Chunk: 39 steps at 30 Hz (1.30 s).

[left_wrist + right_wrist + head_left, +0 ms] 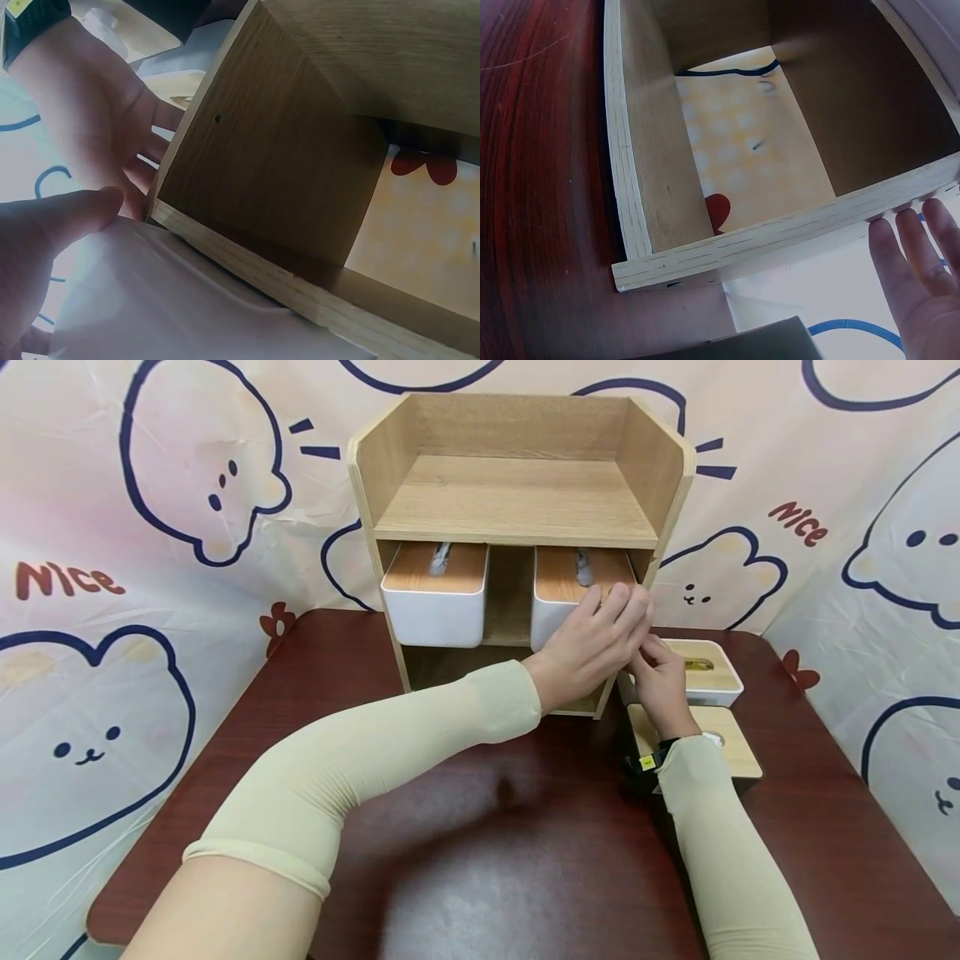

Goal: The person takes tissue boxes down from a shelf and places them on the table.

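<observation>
A white tissue box (551,610) with a wood-look lid stands in the right part of a wooden shelf unit's (517,497) middle level. My left hand (596,635) grips its front right corner, fingers bent over the lid's side. In the left wrist view, the thumb (82,210) lies along the box's white wall (172,292). My right hand (660,685) is beside the unit's right side panel. Its straight fingers (892,259) touch the panel's edge in the right wrist view. Part of the box is hidden behind my left hand.
A matching tissue box (435,614) stands in the unit's left part. Right of the unit are a white box (716,668) with an oval-slotted wooden lid and a dark box (738,747) with a wooden lid. All stand on a dark red table (465,860) against patterned cloth walls.
</observation>
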Tool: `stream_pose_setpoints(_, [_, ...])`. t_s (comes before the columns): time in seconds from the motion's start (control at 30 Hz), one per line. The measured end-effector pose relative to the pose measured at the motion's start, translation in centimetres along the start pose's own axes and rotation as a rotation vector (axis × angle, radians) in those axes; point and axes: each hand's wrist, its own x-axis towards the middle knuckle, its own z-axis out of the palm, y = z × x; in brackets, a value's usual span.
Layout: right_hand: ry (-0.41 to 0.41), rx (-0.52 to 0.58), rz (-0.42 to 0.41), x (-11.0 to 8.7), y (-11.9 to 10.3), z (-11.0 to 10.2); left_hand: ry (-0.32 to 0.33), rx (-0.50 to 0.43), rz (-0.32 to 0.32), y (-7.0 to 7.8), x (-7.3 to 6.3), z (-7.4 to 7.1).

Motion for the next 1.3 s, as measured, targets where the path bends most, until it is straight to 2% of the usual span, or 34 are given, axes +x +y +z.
stream_pose_setpoints(0.23, [-0.009, 0.036, -0.011, 0.0, 0.0, 0.0, 0.050, -0.025, -0.016, -0.1, -0.5, 0.0])
stream_pose_setpoints(0.57, [-0.019, 0.032, -0.018, 0.2, -0.1, 0.0, 0.098, -0.041, -0.028, -0.6, -1.3, -0.1])
stream_pose_setpoints(1.0, [-0.018, 0.040, -0.050, 0.0, 0.3, -0.1, 0.129, -0.112, -0.011, -1.0, -2.4, 0.0])
stream_pose_setpoints(1.3, [-0.032, 0.006, -0.037, 0.2, 0.2, -0.2, 0.113, -0.126, -0.022, -1.4, -3.2, -0.2])
